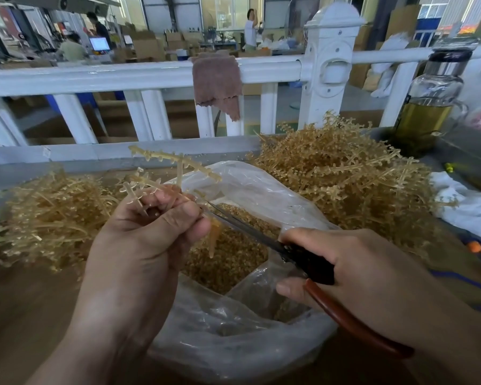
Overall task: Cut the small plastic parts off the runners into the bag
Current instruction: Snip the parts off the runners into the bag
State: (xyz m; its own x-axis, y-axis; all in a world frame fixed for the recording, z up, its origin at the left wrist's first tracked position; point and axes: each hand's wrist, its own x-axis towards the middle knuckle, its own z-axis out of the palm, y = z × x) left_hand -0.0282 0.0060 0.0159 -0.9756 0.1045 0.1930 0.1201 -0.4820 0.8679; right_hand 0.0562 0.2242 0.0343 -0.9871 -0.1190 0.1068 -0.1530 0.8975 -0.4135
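Gripping a runner point(175, 162) above the open bag point(250, 190), the left hand point(147, 232) curls tight; the right hand point(353, 262) clasps scissors point(261, 237). Keep blades close to each part so they drop inside.

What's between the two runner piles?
Head view: the open plastic bag, partly full of cut parts, lies between the left pile and the right pile.

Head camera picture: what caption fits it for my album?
The left hand holds a runner over the bag while the right hand works scissors.
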